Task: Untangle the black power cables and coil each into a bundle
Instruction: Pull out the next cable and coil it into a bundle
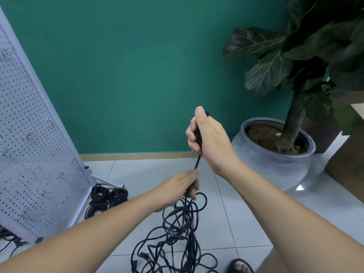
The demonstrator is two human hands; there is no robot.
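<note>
My right hand (208, 138) is raised in front of the green wall and grips the plug end of a black power cable (198, 162). The cable runs down taut from that fist into my left hand (181, 189), which holds it just below. Under my left hand a tangle of black cables (181, 239) hangs and spreads in loose loops over the tiled floor. Several coiled black bundles (107, 198) lie on the floor at the left, beside the foot of the perforated panel.
A white perforated panel (29, 144) leans at the left, with more black cable (9, 241) at its near corner. A large grey pot (275, 164) with a leafy plant (295, 56) stands at the right. My sandalled foot (240, 266) shows at the bottom.
</note>
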